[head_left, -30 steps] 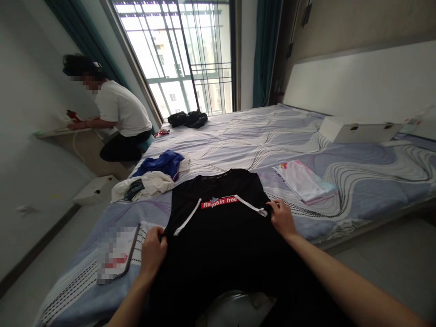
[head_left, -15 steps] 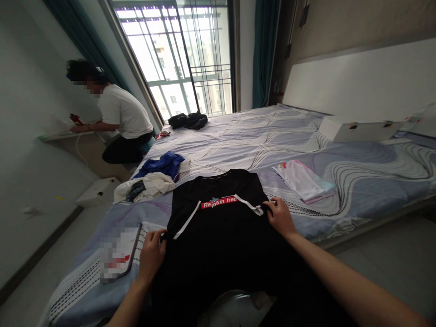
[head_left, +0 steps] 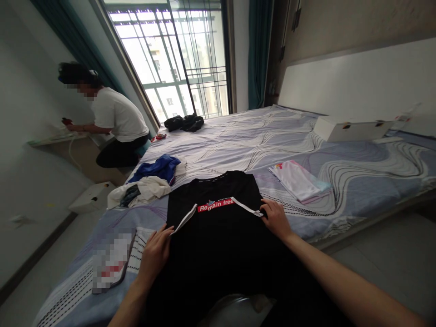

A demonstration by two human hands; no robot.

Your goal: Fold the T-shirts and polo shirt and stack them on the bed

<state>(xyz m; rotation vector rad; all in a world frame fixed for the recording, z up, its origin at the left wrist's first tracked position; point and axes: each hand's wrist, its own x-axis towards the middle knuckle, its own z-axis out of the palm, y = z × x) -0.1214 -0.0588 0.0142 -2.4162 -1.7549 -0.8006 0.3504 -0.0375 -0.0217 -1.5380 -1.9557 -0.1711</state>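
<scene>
A black T-shirt (head_left: 211, 245) lies spread front-up on the bed before me, its collar pointing away. Across its chest runs a red print reading "Remain free", with a white strip slanting down on either side. My left hand (head_left: 157, 249) rests at the shirt's left sleeve edge, fingers stretched out over the cloth. At the opposite sleeve edge is my right hand (head_left: 276, 219), its fingers apart and touching the fabric by the end of the white strip. Both thumbs are mostly hidden.
The patterned bed (head_left: 238, 141) holds a folded pale garment (head_left: 299, 181), a blue garment (head_left: 158, 169), a cream garment (head_left: 150, 188), a blurred flat item (head_left: 114, 261), black cloth (head_left: 185, 122) and a white box (head_left: 354, 129). Another person (head_left: 117, 116) crouches by a wall shelf (head_left: 51, 141).
My fingers have loosened from a pinch on the sleeve edges and now lie extended on them. The sleeves lie flatter. The whole view has shifted slightly.
</scene>
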